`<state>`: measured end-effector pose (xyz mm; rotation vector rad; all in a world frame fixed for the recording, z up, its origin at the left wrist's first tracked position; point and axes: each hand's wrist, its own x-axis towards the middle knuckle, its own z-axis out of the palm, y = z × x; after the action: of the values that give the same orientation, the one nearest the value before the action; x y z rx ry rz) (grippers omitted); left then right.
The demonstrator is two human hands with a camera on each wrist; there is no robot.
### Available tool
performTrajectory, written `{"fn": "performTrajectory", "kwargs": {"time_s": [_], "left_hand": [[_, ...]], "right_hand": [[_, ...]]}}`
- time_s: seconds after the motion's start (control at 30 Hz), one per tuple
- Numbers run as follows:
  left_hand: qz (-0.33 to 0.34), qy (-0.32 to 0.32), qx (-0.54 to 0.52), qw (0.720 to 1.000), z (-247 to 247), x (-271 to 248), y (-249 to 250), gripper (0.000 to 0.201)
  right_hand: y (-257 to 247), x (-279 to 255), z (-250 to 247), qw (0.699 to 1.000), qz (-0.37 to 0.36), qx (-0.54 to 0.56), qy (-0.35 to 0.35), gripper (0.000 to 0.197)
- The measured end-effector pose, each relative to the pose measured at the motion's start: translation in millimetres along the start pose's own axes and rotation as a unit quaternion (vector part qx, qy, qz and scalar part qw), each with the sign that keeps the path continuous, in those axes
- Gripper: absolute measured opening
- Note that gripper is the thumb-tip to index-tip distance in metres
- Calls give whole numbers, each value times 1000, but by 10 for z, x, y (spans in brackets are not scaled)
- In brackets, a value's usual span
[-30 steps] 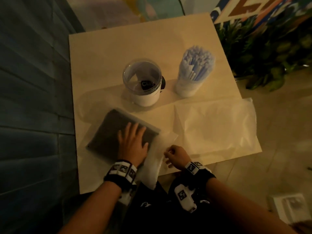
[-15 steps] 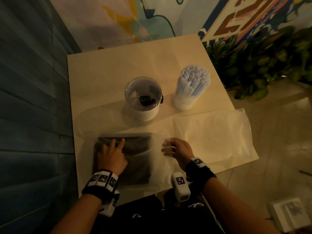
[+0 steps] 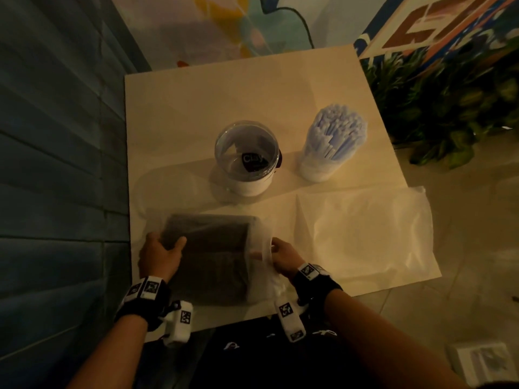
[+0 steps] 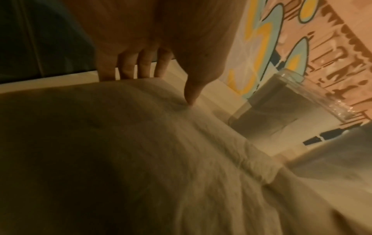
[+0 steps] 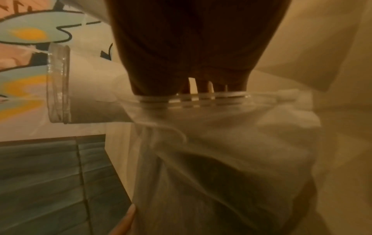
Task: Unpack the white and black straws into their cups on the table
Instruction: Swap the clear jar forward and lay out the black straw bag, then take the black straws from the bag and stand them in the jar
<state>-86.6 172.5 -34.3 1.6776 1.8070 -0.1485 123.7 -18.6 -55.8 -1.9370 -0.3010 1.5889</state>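
Left hand [image 3: 161,255] grips the left end of the bag of black straws [image 3: 213,256], thumb on top, fingers curled over the edge. Bag lies at the near left of the worktop [image 3: 224,102]. Right hand [image 3: 282,255] pinches the bag's clear open end. Behind: empty clear cup [image 3: 247,160], then cup of white straws [image 3: 331,147]. Far right, an empty plastic bag [image 3: 370,231] lies flat.

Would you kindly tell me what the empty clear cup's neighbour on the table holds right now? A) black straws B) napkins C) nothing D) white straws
D: the cup to the right of the empty clear cup is packed with upright white straws, while the black straws lie bagged under both hands.
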Motion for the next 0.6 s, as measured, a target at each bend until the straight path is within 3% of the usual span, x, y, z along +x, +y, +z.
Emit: {"fn": "performTrajectory", "kwargs": {"time_s": [0.13,0.27,0.47,0.6], "left_hand": [[-7,4,13,1000,25,-20,-65,37],[-8,6,-31,999,98,20,-258,27],[-52,27,-81,995,138,11,-419,31],[-61,25,-48,997,128,-108,-266,20]], "right_hand": [[-102,59,66,998,-33,-54,14,51],[-120,199,109,987,-51,-149,36,57],[-182,145,-19,986,-17,-110,125,16],[-125,185,-102,988,-15,-108,106,20]]}}
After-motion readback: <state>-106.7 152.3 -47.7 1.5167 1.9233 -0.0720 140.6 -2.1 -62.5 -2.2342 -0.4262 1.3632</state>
